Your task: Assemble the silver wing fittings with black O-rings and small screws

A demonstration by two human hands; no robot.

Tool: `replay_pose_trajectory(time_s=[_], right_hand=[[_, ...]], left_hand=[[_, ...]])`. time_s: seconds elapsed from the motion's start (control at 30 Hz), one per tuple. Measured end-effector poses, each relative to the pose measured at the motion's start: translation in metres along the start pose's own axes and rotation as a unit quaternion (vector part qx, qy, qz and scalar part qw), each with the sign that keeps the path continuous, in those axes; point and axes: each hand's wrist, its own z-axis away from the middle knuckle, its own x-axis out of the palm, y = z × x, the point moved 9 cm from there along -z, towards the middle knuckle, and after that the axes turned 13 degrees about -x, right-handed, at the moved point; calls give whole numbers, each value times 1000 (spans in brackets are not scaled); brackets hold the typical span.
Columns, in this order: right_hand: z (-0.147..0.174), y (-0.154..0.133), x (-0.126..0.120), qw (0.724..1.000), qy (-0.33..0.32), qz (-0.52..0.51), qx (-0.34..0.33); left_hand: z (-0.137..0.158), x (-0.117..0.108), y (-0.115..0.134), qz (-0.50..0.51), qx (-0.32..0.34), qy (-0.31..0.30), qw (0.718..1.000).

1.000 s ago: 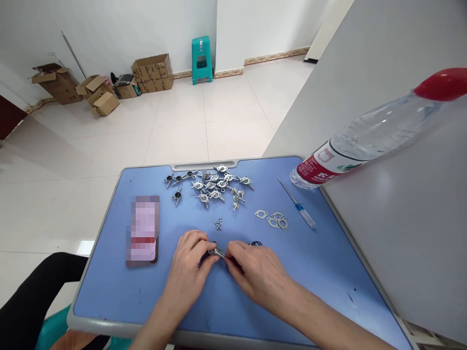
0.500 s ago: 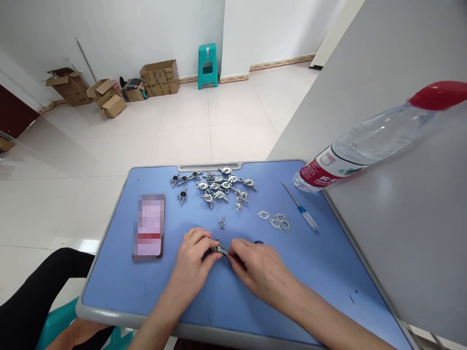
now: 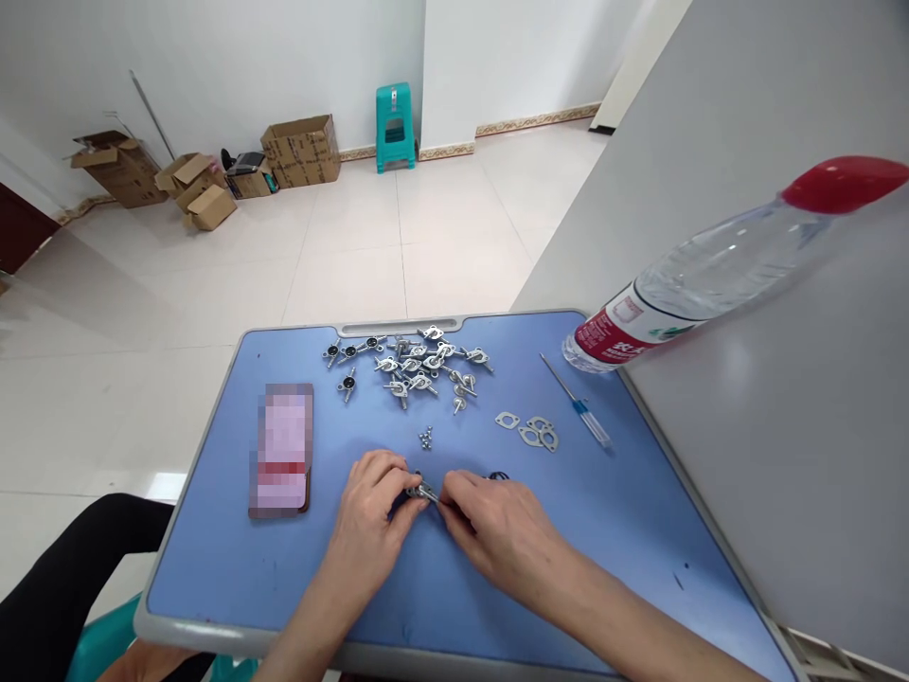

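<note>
Between my two hands is a small metal fitting with a thin stem pointing right. My left hand pinches its body between thumb and fingers. At the stem end, the thumb and forefinger of my right hand are closed on the fitting. My fingers cover part of it. Just beyond lie several small screws in a little heap. Farther back is a pile of similar metal fittings, and a few with black round centres sit to its left. Black rings show partly behind my right hand.
Flat metal plates and a blue-handled screwdriver lie on the right of the blue table. A large water bottle stands at the right edge. A phone lies at left, near another person's black-clothed leg.
The whole view has shifted slightly, so the table and things appear a little farther left. Both hands keep their grip on the fitting, with hardly any visible movement.
</note>
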Motion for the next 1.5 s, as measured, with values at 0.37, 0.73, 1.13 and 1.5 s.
replay_pose_trajectory(time_s=[0.37, 0.73, 1.13, 1.5], right_hand=[[0, 5, -11, 999, -15, -38, -21], [-1, 5, 1, 999, -24, -36, -1], [1, 5, 1, 999, 9, -37, 10], [1, 3, -1, 999, 18, -39, 2]], left_hand=[[0, -2, 2, -11, 1, 6, 1000], [0, -3, 2, -5, -8, 19, 1000], [0, -3, 2, -10, -8, 23, 1000], [0, -3, 4, -16, -2, 22, 1000]])
